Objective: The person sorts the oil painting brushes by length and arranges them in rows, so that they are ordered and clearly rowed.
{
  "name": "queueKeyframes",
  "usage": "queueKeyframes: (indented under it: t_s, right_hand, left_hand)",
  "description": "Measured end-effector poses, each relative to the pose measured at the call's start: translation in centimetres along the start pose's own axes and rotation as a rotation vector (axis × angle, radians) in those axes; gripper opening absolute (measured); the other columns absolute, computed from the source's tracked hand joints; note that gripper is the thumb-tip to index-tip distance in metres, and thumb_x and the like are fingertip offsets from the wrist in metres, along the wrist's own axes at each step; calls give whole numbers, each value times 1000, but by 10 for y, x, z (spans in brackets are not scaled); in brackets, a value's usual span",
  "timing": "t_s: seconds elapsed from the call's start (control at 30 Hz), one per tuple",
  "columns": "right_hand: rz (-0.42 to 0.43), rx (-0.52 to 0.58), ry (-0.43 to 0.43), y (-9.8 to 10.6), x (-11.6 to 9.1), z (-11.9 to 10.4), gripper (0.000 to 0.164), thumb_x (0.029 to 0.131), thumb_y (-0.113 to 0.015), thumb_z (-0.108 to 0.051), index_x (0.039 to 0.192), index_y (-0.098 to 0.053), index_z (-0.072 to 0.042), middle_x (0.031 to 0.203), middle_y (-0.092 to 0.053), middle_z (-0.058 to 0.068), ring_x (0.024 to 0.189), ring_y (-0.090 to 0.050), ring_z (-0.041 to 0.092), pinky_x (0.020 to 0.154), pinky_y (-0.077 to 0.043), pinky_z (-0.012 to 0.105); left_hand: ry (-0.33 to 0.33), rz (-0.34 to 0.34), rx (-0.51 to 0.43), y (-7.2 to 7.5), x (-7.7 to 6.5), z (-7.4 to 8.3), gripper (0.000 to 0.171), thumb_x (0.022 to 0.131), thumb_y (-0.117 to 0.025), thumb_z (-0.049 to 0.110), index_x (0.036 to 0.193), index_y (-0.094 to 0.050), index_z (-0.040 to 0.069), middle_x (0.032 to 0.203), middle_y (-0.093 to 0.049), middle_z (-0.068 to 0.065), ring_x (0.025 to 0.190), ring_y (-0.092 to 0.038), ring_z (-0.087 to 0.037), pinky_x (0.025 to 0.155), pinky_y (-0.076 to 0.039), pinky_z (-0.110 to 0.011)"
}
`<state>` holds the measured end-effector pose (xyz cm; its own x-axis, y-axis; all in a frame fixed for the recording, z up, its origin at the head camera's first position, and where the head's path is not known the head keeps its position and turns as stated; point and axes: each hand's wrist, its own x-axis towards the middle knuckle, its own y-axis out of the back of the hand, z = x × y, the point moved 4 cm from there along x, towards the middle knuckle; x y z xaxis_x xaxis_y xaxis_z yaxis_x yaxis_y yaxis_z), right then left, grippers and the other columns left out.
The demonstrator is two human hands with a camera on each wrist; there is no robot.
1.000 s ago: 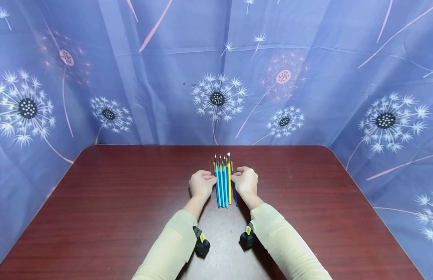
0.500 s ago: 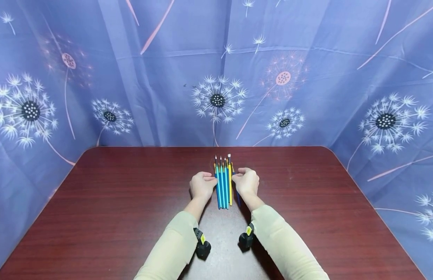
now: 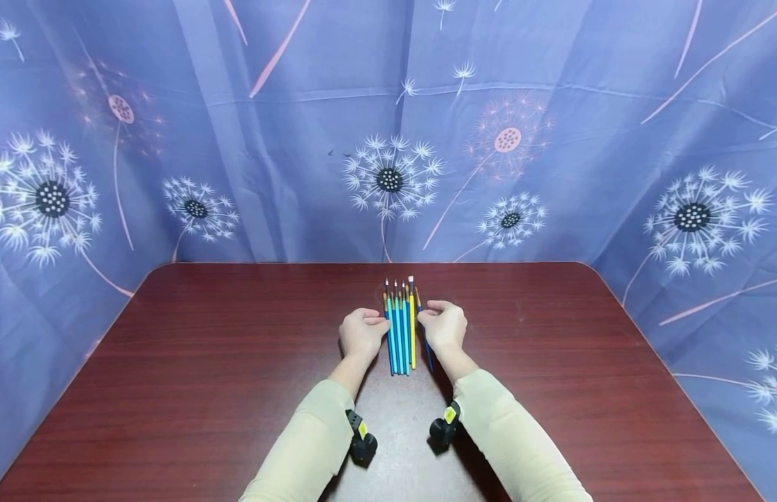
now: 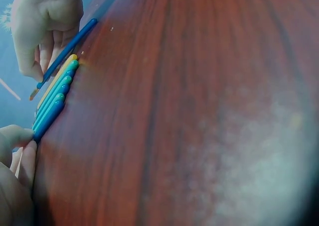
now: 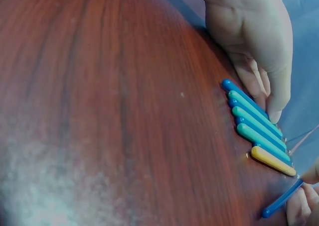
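Observation:
Several paintbrushes lie side by side on the table, bristles pointing away, mostly blue and teal with a yellow paintbrush (image 3: 413, 341) on the right. At the row's left end, my left hand (image 3: 361, 333) holds the outermost blue paintbrush (image 5: 249, 95) with thumb and fingers. My right hand (image 3: 443, 326) pinches a separate dark blue paintbrush (image 4: 70, 47) near its bristle end. This brush slants, and a narrow gap parts it from the yellow one. The pinching fingers partly cover its upper part in the head view.
Dark red wood-grain table (image 3: 206, 390) surrounds the brushes on all sides. Behind its far edge hangs a blue curtain (image 3: 288, 174) with a dandelion print. Black wrist cameras (image 3: 363, 446) sit on both sleeves.
The right hand has drawn the dark blue paintbrush slightly rightward, away from the yellow one, and its lower end has swung right. The left hand and the row stay nearly still.

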<state>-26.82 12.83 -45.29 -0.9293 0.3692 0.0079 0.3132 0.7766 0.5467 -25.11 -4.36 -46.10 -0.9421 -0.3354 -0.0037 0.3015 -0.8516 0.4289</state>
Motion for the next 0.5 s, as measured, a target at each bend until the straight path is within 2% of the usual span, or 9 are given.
queueKeyframes:
  t_s: [0.27,0.5]
  right_hand:
    - [13,53,3,3,1,2,27,75,-66,-10,101,-73,-9,84,-74,9,80,-70,21,79,-53,36]
    - [-36,176,-65,3,1,4,27,77,-64,-7,102,-72,-6,89,-73,14,57,-63,10,52,-50,24]
  left_hand:
    - [11,-12,8,-1,1,-2,23,77,-76,24,95,-70,11,84,-75,-1,84,-71,-16,83,-51,-38]
    - [4,-23,-2,0,2,-3,23,77,-76,23,96,-70,11,85,-75,-1,85,-71,-17,83,-52,-38]
